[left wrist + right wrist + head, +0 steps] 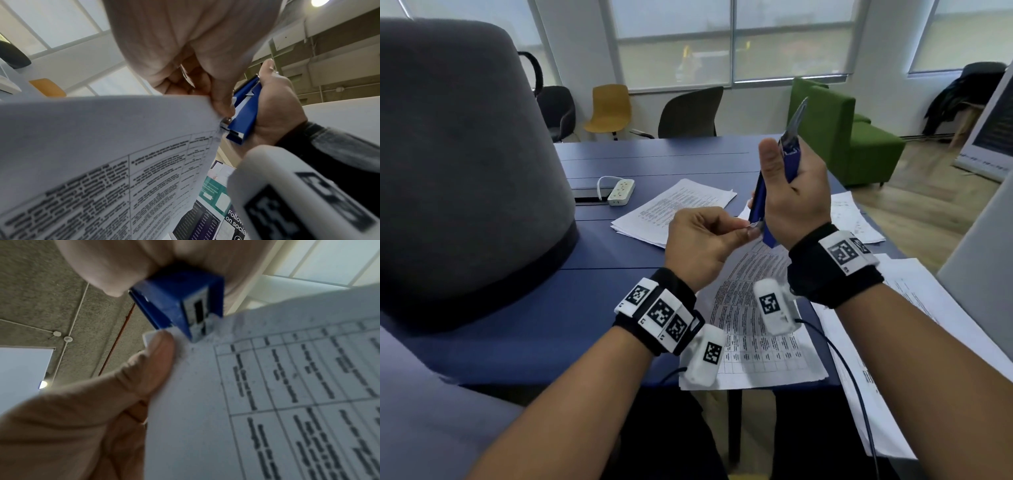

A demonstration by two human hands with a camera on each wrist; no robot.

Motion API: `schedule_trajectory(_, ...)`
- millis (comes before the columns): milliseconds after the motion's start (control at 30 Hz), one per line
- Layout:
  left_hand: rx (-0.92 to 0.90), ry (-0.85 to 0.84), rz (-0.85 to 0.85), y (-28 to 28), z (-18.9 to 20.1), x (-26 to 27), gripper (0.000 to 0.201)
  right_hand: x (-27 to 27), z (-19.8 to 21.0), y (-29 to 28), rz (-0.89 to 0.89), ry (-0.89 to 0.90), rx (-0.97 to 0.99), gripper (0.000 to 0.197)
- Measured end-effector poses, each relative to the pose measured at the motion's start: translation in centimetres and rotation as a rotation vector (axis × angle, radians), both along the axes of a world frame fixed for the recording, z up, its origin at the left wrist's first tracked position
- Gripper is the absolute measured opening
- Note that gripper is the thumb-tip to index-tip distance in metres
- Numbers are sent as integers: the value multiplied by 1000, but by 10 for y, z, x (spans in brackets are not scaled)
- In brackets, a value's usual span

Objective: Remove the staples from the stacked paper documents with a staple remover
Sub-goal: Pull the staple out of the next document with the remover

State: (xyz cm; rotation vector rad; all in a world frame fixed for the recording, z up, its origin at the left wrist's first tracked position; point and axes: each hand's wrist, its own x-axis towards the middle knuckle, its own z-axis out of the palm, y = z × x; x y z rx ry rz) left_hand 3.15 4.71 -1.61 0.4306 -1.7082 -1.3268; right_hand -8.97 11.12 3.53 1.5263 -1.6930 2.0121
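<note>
Two hands engaged | left hand (697, 243) pinches document (102, 154) corner, raised above table (619, 253) | right hand (796, 202) grips blue remover (176, 301), nose at that corner | paper judged light, limp, tearable: hold close beside staple | remover rigid.

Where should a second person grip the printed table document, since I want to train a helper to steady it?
Pinch the white printed table document at its lifted top corner, from the left, as the left hand does: the blue staple remover in the right hand bites that corner from the right, so only the left side stays free.
</note>
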Motion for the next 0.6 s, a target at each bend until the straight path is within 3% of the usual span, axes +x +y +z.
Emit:
schedule_trajectory(300, 35, 13, -11, 7, -5, -5, 20, -3, 1, 2, -18, 5, 26, 31)
schedule_trajectory(433, -12, -125, 59, -3, -9, -12, 7, -19, 8, 11, 14, -149, -67, 27)
schedule_trajectory(533, -139, -279, 137, -12, -5, -19, 19, -40, 22, 26, -26, -358, -210, 29)
schedule_trajectory(600, -176, -260, 142, -22, 1, -26, 19, -56, 29, 42, -3, -514, -252, 40)
